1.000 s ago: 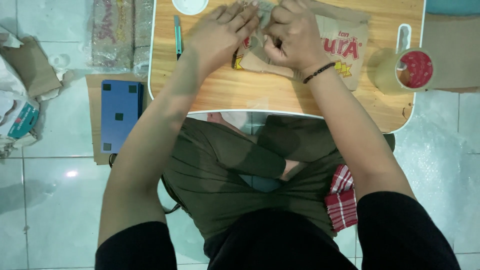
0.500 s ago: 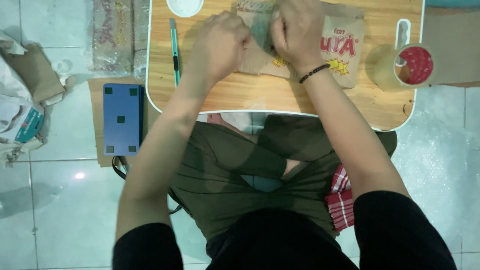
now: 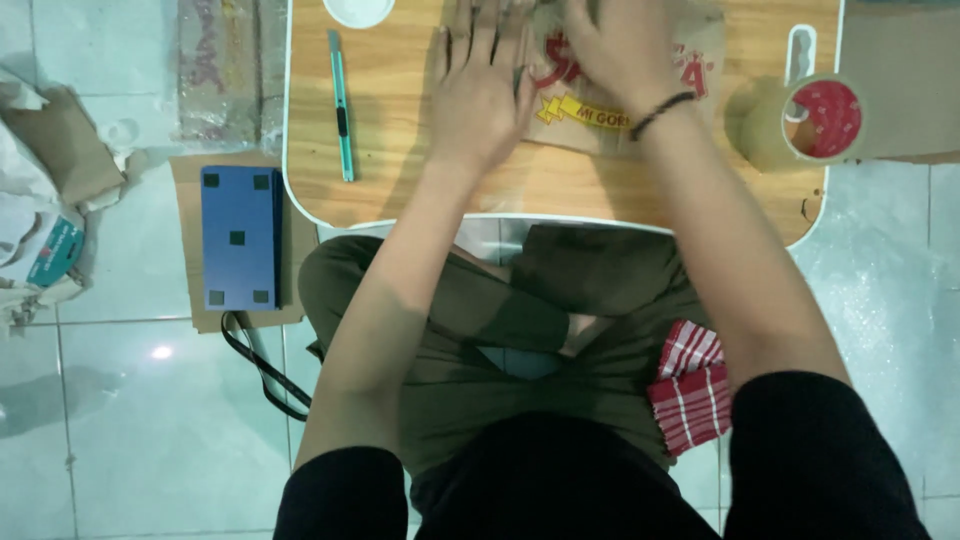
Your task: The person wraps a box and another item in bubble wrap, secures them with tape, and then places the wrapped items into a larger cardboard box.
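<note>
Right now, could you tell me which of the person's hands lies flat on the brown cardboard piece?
The left hand, fingers spread flat; the right hand is curled.

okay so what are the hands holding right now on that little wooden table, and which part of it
Both hands press on a brown cardboard piece. The left hand lies flat on its left part, and the right hand bears on its top middle. Neither visibly grips it.

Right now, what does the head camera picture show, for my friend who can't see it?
A seated person presses the left hand and right hand flat on a brown cardboard piece on a small wooden table. A teal cutter lies left; a tape roll sits right.
</note>
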